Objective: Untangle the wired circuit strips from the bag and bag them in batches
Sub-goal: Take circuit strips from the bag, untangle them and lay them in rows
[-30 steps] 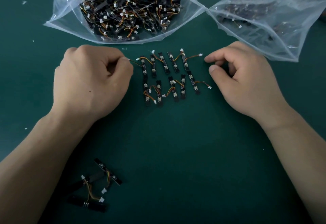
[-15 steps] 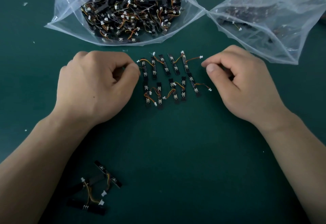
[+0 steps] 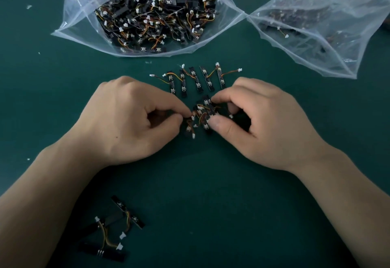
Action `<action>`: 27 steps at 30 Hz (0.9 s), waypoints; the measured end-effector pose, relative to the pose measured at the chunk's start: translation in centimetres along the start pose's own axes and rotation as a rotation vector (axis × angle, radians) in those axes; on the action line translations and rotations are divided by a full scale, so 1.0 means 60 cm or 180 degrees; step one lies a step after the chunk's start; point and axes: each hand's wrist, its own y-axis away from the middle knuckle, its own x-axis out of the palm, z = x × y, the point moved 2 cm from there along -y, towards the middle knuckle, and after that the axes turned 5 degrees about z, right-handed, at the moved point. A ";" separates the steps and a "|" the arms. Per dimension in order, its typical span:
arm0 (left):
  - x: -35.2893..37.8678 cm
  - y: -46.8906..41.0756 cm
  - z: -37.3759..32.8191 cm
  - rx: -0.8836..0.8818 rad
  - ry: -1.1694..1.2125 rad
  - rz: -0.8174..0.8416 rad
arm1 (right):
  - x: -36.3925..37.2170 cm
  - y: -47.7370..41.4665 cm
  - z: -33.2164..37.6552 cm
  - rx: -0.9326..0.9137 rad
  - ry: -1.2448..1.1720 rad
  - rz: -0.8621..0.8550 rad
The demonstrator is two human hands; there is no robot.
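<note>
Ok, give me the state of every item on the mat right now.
Left bag: open, full of tangled strips.
Right bag: some strips inside.
Far row of strips: untangled, side by side.
Bunched strips: gathered between both hands.
Left hand: pinching the bunch.
Right hand: pinching the bunch.
Near strips: loose, untouched.

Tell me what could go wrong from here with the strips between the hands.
1. The left hand and right hand pinch the bunched strips from both sides; their wires cross, so they may re-tangle.
2. Loose connectors hang off the bunch and could snag the upper row just beyond it, dragging it askew.
</note>
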 end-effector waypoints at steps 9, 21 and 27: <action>0.015 -0.004 -0.005 0.0225 -0.0014 0.0057 | 0.014 -0.001 0.027 0.0089 0.0407 -0.0052; 0.010 -0.004 0.003 -0.0148 0.0062 -0.0872 | -0.015 -0.002 -0.020 0.0870 0.0272 -0.0290; 0.005 -0.006 0.012 -0.1050 -0.0357 -0.1268 | -0.015 -0.004 -0.054 0.1670 0.0345 -0.0699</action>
